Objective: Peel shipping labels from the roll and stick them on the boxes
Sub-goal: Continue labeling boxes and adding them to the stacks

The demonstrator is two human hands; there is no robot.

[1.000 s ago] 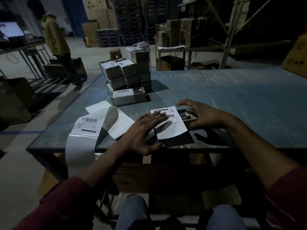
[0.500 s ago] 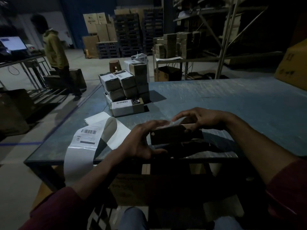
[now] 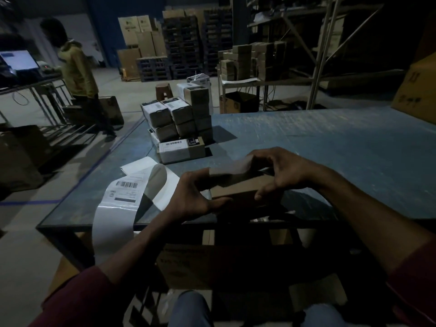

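Since a second ago we have lifted the box [image 3: 238, 187] off the table [image 3: 330, 147] at frame centre; left hand [image 3: 191, 197] and right hand [image 3: 283, 175] both grip it, wrapping its label [image 3: 230, 167]; labelled boxes [image 3: 179, 128] sit stacked upper left; the label strip [image 3: 122, 197] left of centre holds more.

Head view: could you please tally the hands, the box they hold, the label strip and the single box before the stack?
Hands: 2, left hand, right hand
Brown cardboard box held by both: 1
White barcoded label strip: 1
Flat labelled cardboard box before the stack: 1
Total: 5
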